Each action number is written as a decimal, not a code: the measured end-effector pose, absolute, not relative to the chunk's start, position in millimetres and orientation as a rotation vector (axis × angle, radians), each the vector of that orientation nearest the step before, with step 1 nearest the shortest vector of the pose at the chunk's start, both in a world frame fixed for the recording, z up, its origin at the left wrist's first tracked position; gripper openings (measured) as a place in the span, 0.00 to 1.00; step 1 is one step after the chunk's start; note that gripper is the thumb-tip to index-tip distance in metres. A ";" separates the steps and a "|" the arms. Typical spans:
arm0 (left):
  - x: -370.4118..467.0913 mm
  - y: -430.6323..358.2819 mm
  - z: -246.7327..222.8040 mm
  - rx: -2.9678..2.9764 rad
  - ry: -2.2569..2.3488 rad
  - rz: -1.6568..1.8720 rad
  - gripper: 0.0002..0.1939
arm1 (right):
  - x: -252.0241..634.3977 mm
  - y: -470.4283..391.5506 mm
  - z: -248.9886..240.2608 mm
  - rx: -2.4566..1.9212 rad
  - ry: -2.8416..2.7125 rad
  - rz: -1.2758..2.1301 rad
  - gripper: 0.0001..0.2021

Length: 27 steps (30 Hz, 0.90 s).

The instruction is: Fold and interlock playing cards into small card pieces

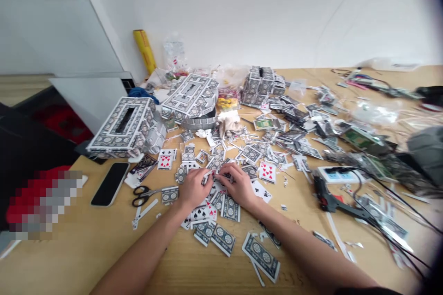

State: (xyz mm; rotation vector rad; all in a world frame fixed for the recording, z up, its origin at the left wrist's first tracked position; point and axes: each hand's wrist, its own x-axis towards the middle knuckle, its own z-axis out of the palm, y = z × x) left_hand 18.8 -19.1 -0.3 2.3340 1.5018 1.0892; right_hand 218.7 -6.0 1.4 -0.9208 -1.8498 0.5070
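Bending over the littered wooden table [180,274], the bare forearms I see reach in from the near edge, and the two hands meet in the middle of a scatter of playing cards. The left hand [195,187] has its thumb and forefinger closed narrowly on a small piece of playing card [208,174], which sits between the two sets of fingertips, right in front of the person. The right hand [238,184] comes up close beside it, fingers curled and nearly together; whether they grip the piece too or only brush it, I can't tell (the knuckles cover most of it).

Just below the hands lie a spades card [200,213] and several cards with their patterned backs up, the nearest a blue-grey card [262,257] lying at a slant. A hearts card [267,172] is face up to the right. Off to the left I notice black-handled scissors [140,196], their blades pointing toward the left hand, and a smartphone [110,184] with a dark screen. Behind these stands a slotted box covered in playing cards [119,124], with another card-covered box [190,94] near it, tilted. On the right, a black glue gun [341,203] lies near a white power strip [337,175] with black plugs in it.
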 end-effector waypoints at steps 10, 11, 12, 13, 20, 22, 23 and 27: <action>23.2 -23.6 4.8 2.275 1.500 1.010 0.05 | 219.0 -5.2 -0.1 -0.911 -1.887 0.489 0.00; 23.3 -23.8 4.6 2.268 1.511 1.014 0.05 | 218.8 -5.7 0.7 -0.907 -1.890 0.485 0.00; 23.3 -23.9 4.3 2.263 1.518 1.017 0.05 | 218.6 -6.2 1.7 -0.905 -1.894 0.487 0.00; 23.2 -23.8 4.0 2.260 1.522 1.017 0.06 | 218.5 -6.7 2.6 -0.904 -1.900 0.495 0.01; 22.4 -23.1 4.2 2.265 1.508 0.978 0.06 | 219.1 -6.9 4.9 -0.896 -1.927 0.568 0.02; 21.9 -23.4 4.3 2.260 1.494 0.998 0.06 | 219.1 -6.6 3.9 -0.900 -1.925 0.560 0.03; 21.6 -23.6 4.3 2.258 1.481 1.012 0.06 | 219.1 -6.6 3.4 -0.900 -1.925 0.552 0.03; 20.7 -24.0 4.6 2.257 1.438 1.027 0.09 | 219.5 -6.2 1.6 -0.918 -1.915 0.544 0.04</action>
